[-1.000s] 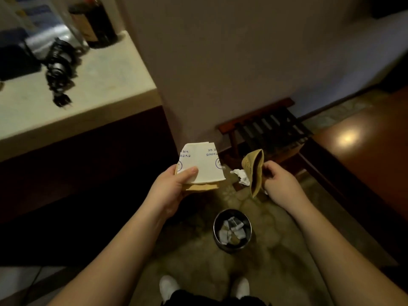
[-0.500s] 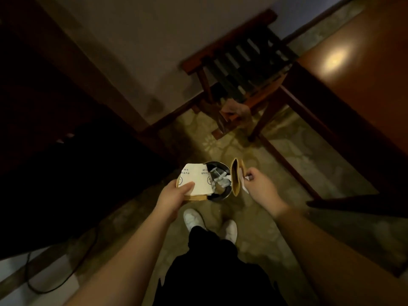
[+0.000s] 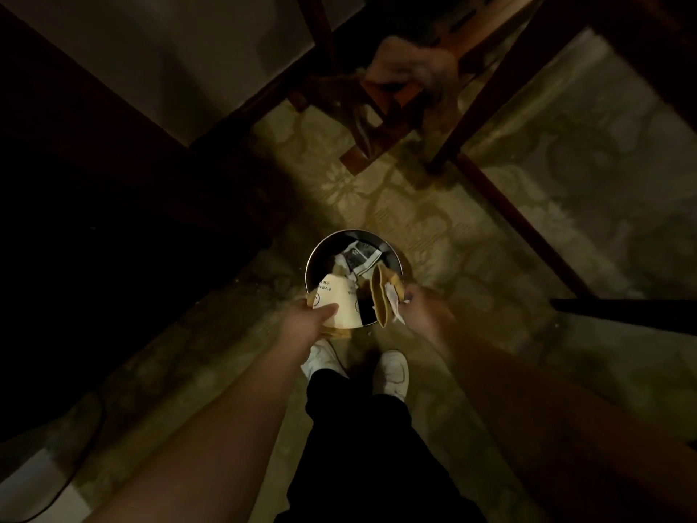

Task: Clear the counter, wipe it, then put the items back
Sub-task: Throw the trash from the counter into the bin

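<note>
1. View looks straight down, dim light; patterned carpet [image 3: 528, 228] underfoot, two white shoes [image 3: 392, 371] and dark trousers [image 3: 362, 447] at bottom centre
2. Round metal bin [image 3: 320, 254] stands on the carpet just ahead of the shoes; crumpled paper scraps [image 3: 358, 258] lie inside, some with dark print
3. Left hand [image 3: 309, 318] reaches over the near-left rim of the bin; its fingers [image 3: 328, 309] are closed on a flattened white paper cup [image 3: 339, 300] with printed lettering, thumb across the front; a tan layer shows under the cup's near edge
4. The white cup overlaps the bin's near-left rim, partly above the opening
5. Right hand [image 3: 426, 307] is at the near-right rim; its fingers are pinched shut on a flattened tan paper cup [image 3: 381, 296] held edge-up, together with a bit of white crumpled paper [image 3: 396, 302] against it
6. Tan cup hangs over the bin's near-right edge, close to the white cup but apart from it; a dark gap shows between them
7. Both forearms extend from the lower frame toward the bin
8. Wooden furniture legs [image 3: 381, 134] and a slatted frame stand on the carpet at top centre, beyond the bin; a pale cloth [image 3: 411, 66] is draped there
9. Dark cabinet side [image 3: 94, 183] fills the left; a cable [image 3: 75, 477] runs along the floor at lower left
</note>
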